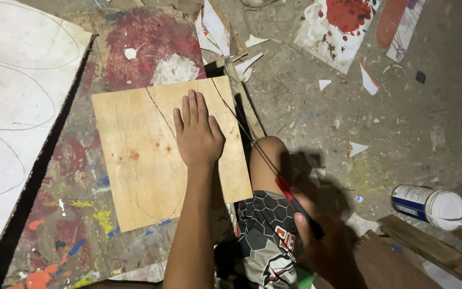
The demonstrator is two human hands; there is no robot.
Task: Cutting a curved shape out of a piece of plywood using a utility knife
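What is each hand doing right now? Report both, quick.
Left hand: open, pressed flat on the plywood sheet.
Right hand: closed around the saw, red and black at the handle.

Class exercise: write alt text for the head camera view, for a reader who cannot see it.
A person's left hand presses flat on a plywood sheet marked with curved lines, lying on a paint-splattered board, while the right hand holds a thin saw with a red handle at the sheet's right edge. A white tub lies on the dusty floor.

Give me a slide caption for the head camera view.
Left hand pressed flat on a plywood sheet; right hand holding a red-and-black-handled saw.
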